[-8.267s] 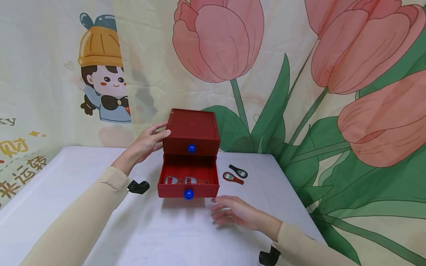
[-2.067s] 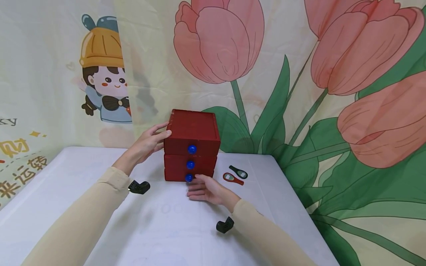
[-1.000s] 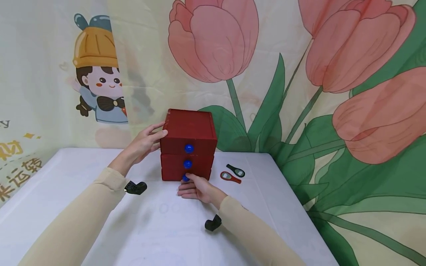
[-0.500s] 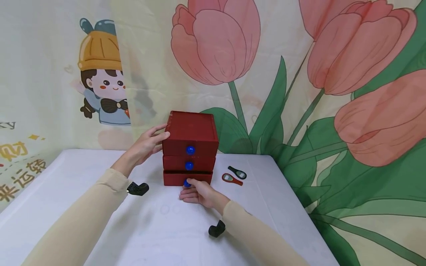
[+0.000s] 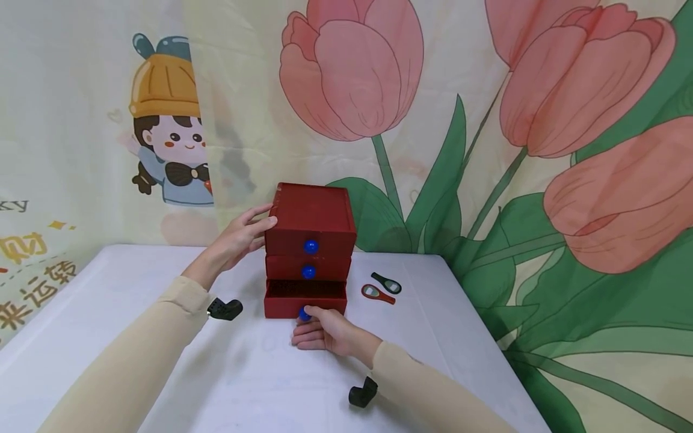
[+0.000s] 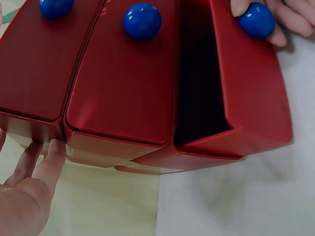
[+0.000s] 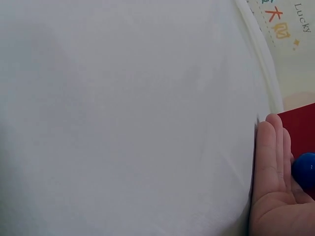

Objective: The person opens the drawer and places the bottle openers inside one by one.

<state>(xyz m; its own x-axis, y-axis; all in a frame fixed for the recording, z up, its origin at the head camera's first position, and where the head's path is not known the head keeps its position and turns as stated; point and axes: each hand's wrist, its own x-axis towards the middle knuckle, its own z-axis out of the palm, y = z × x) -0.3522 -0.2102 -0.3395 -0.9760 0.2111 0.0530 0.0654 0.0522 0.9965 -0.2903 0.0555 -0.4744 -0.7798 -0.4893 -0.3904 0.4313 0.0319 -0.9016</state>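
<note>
A red chest of drawers (image 5: 311, 209) with round blue knobs stands on the table. Its bottom drawer (image 5: 281, 308) is pulled partly out; its inside looks dark in the left wrist view. My right hand (image 5: 330, 331) pinches the blue knob (image 6: 257, 20) of that drawer between thumb and finger, the other fingers stretched out below it. My left hand (image 5: 238, 237) rests against the left side of the chest near the top, its fingers (image 6: 49, 162) extended along the side wall. The middle drawer (image 6: 125, 83) and top drawer (image 6: 37, 59) are pushed in.
Right of the chest lie two small tools with round heads and tapering handles, one red (image 5: 387, 297) and one dark (image 5: 381, 278). A white cloth (image 5: 260, 385) covers the table. Behind it hangs a backdrop (image 5: 243, 120) printed with tulips and a cartoon figure.
My right hand has taken hold of the bottom knob and drawn that drawer toward me. The middle drawer, out with tools in it earlier, is now in. The left hand has stayed put.
</note>
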